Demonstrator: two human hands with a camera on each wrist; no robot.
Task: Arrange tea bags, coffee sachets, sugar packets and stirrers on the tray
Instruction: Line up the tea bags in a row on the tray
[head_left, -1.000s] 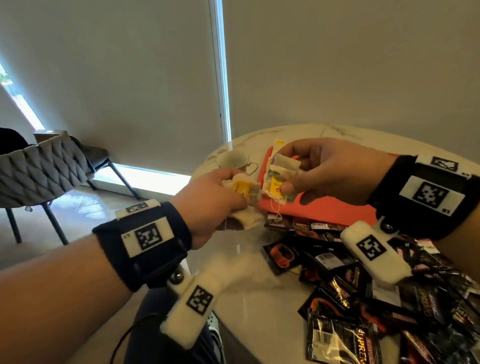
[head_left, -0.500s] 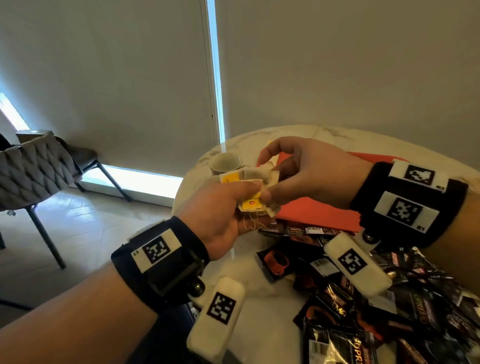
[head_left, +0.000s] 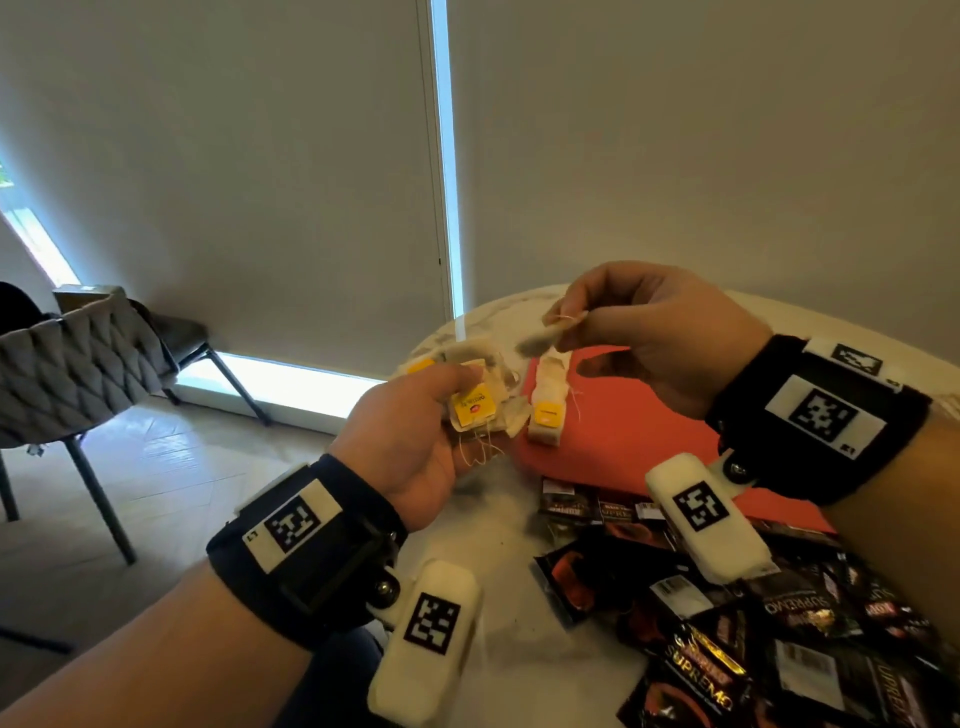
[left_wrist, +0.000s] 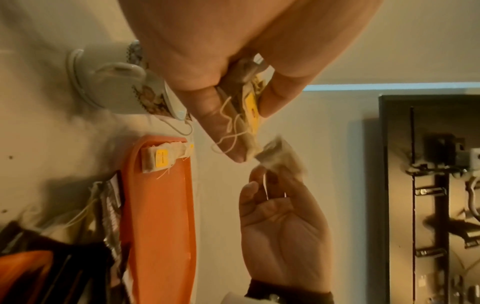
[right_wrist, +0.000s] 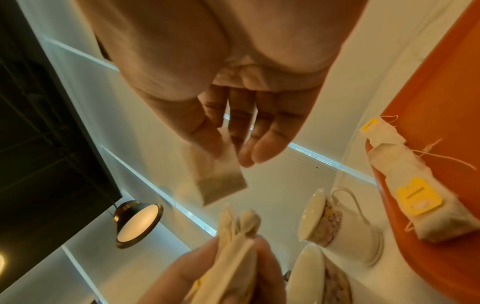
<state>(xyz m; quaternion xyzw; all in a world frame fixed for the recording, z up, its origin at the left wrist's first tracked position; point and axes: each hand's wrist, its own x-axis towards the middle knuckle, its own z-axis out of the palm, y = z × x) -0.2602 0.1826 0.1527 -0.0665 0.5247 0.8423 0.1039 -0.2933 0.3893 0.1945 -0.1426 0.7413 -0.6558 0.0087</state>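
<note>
Our left hand fingers clamp a bunch of tea bags just left of the tray. Our right hand fingers pinch one bag above the tray; two bags lie on its left end.

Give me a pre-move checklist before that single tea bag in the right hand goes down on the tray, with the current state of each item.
1. Right hand pinches one tea bag: ok.
2. That bag is apart from the bunch of tea bags in the left hand: ok in the head view; whether any string links them: cannot tell.
3. Left hand grips its bunch firmly: ok.
4. Tray has bare space beside the tea bags already on the tray: ok.
5. Coffee sachets off the tray: mostly ok; some lie at its near edge.
6. Cups out of the path: cannot tell.
</note>
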